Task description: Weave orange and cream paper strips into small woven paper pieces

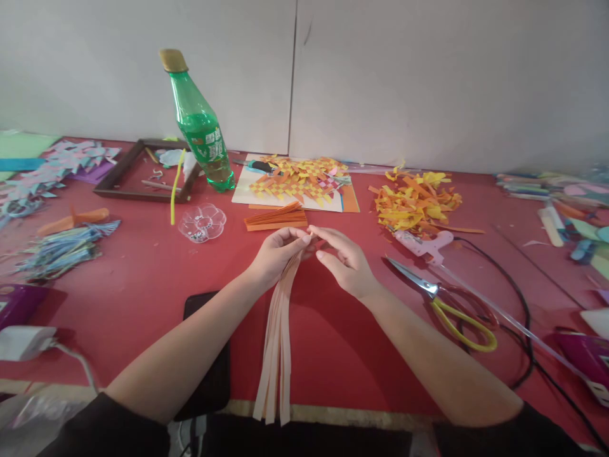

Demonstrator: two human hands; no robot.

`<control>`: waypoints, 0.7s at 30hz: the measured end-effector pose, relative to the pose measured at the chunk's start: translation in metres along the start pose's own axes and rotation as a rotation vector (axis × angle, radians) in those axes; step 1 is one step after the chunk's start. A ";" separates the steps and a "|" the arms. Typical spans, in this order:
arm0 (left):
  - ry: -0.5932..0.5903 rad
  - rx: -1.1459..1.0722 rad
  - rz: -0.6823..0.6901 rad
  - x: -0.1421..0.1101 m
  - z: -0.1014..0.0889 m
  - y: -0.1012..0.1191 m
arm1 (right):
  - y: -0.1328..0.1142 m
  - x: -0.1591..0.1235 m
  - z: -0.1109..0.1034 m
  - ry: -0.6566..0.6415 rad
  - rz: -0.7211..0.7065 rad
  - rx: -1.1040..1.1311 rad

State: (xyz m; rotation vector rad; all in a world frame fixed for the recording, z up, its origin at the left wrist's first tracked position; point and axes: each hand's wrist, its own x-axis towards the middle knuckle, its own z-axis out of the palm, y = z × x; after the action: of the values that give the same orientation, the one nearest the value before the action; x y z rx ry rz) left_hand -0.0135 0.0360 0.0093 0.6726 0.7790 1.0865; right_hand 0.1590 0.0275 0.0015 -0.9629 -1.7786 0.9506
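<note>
Pinching pale strips (277, 343) w/ L hand (281, 255), tops mostly hidden; R hand (349, 263) half-open alongside, contact w/ strips unclear.

On the left side of your red tabletop (143, 270), a translucent green plastic bottle with a gold cap (203, 136) stands beside a dark brown rectangular frame (137, 195). Nearer you: a clear flower-shaped plastic dish (202, 223) and a flat black rectangular device (215, 368). On your right, yellow-handled metal scissors (434, 291) lie near a pink glue gun (423, 245).
</note>
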 end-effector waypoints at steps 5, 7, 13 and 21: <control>-0.011 -0.011 -0.034 -0.001 -0.001 -0.001 | -0.002 0.006 0.001 0.103 0.059 -0.030; -0.025 -0.010 -0.071 -0.002 -0.002 -0.002 | -0.005 0.010 -0.001 0.124 0.070 -0.080; -0.076 0.041 -0.165 -0.003 -0.005 -0.001 | -0.011 0.024 -0.017 -0.039 0.047 -0.089; -0.220 0.279 -0.077 -0.011 0.001 0.001 | -0.014 0.024 -0.022 -0.064 0.059 -0.106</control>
State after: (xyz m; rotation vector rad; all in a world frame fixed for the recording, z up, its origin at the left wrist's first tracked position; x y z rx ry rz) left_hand -0.0163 0.0254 0.0125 0.9729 0.7650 0.8247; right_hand 0.1689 0.0476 0.0285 -1.0671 -1.8796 0.9406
